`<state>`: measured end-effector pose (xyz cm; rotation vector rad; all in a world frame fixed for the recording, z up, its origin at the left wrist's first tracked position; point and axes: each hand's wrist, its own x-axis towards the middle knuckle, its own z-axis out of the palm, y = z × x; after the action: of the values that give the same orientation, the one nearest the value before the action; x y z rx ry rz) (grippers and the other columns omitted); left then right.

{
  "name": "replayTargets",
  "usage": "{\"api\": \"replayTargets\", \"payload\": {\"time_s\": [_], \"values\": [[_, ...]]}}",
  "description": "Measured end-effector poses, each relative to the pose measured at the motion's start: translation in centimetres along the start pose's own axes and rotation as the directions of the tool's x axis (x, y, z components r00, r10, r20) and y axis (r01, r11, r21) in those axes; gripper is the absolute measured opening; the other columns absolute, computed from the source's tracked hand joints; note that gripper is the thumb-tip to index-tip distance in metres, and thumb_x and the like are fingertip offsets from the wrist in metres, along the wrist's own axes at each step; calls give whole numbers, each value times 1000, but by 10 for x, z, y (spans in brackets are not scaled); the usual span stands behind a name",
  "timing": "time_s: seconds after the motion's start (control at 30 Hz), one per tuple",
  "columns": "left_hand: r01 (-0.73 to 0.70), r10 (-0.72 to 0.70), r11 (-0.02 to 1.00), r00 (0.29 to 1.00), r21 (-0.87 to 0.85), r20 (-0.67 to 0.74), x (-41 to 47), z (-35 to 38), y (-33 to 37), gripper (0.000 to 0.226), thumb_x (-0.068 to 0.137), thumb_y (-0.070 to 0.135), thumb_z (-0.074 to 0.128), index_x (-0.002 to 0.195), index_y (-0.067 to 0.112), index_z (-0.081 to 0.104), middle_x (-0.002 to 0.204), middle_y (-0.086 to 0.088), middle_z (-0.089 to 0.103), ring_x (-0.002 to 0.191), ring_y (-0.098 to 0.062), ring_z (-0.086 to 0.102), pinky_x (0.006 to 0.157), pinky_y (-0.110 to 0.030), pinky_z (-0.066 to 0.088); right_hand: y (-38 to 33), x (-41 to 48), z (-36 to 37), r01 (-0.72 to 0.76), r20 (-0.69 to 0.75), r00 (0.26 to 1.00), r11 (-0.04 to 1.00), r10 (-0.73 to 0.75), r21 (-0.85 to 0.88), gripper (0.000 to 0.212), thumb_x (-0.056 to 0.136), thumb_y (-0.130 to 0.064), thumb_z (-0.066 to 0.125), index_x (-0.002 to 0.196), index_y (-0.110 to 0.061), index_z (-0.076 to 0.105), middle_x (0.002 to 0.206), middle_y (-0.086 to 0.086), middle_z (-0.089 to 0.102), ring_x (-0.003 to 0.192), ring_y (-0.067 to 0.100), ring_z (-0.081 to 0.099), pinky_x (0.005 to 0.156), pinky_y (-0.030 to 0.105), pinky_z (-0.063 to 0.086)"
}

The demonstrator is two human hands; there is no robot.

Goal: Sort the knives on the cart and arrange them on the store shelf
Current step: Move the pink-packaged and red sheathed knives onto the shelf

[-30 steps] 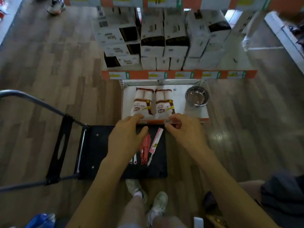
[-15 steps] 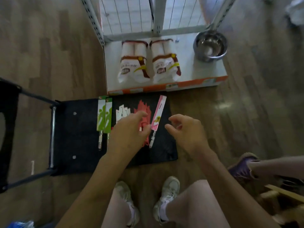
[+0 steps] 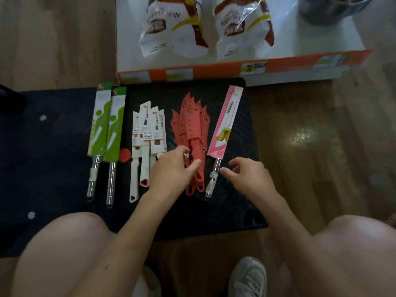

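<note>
Knives lie in groups on the black cart deck (image 3: 231, 206). Two green-sleeved knives (image 3: 107, 129) with steel handles are at the left. Beside them are several white-handled knives (image 3: 147, 129) in white sleeves, then a pile of several red plastic knives (image 3: 190, 123). A single pink-sleeved knife (image 3: 227, 123) with a steel handle lies at the right. My left hand (image 3: 171, 172) hovers over the handles of the red pile, fingers apart, thumb and forefinger near a red handle. My right hand (image 3: 248, 179) is open just right of the pink knife's handle, not touching it.
The white bottom store shelf (image 3: 321, 39) with an orange price strip sits just beyond the cart. It holds two bagged packages (image 3: 171, 28) and a steel bowl (image 3: 330, 9) at far right. My knees and a shoe are at the bottom. Wooden floor lies on both sides.
I have crouched lower, so the cart and knives appear much closer. Both hands came down from the shelf edge to the knife handles.
</note>
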<state>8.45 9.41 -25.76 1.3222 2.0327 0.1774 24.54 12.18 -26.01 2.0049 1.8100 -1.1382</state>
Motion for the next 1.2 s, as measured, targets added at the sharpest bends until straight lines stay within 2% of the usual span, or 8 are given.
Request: {"api": "replayTargets", "payload": {"time_s": [0.17,0.37,0.5,0.67,0.8,0.97,1.07,1.2], "values": [[0,0,1000,999,-8,-51,19,27,-1,52,80,50,60,113,11,53,107,-5,63,100,-24,59,83,-33,46,0,24,21,-24,-96,995,995,33,92,52,82,-59,55,115,-19,52,103,2,64,93,22,62,80,41,53],[29,-25,997,998,73,-55,29,37,5,51,81,41,65,115,7,46,110,-14,63,102,-31,60,83,-36,47,-8,35,37,-47,-97,994,999,48,16,48,77,-56,63,101,-16,51,98,4,63,89,23,63,72,37,53],[53,-56,996,997,-74,-46,30,35,3,46,79,38,67,111,9,50,103,-7,64,98,-26,60,82,-32,45,-11,39,47,-29,-132,990,988,49,150,39,79,-39,68,101,-11,52,99,7,63,89,24,64,75,40,55],[100,-93,931,995,-351,36,31,32,-5,22,77,36,70,77,15,62,69,3,66,74,-15,66,73,-29,51,-8,42,48,-69,-114,988,953,107,296,26,81,-29,68,93,-8,61,91,7,66,82,21,65,76,39,57],[115,-93,860,993,-498,69,31,30,-6,16,80,32,67,79,16,67,75,-4,72,69,-14,69,76,-33,56,-7,42,45,-55,-112,989,945,96,322,20,81,-27,65,83,-7,68,81,7,69,78,22,67,77,43,56],[93,-74,797,996,-597,57,27,25,-1,13,80,28,69,76,16,66,76,-10,71,73,-25,69,79,-45,56,-7,39,38,-34,-111,989,883,97,468,18,77,-25,70,64,-18,61,76,4,69,76,21,69,74,43,58],[61,-49,774,998,-630,37,23,13,2,14,81,26,68,79,13,66,78,-14,69,73,-27,68,75,-48,56,-9,32,26,19,-143,988,866,61,500,15,78,-26,70,67,-25,60,78,0,69,77,17,68,75,41,58],[58,-28,683,998,-728,54,11,-21,8,10,85,20,62,86,10,65,73,-11,66,68,-29,65,77,-50,56,-23,9,-8,84,-147,989,853,-8,515,15,79,-25,71,91,-18,67,85,-3,68,81,12,68,74,37,59]]}}
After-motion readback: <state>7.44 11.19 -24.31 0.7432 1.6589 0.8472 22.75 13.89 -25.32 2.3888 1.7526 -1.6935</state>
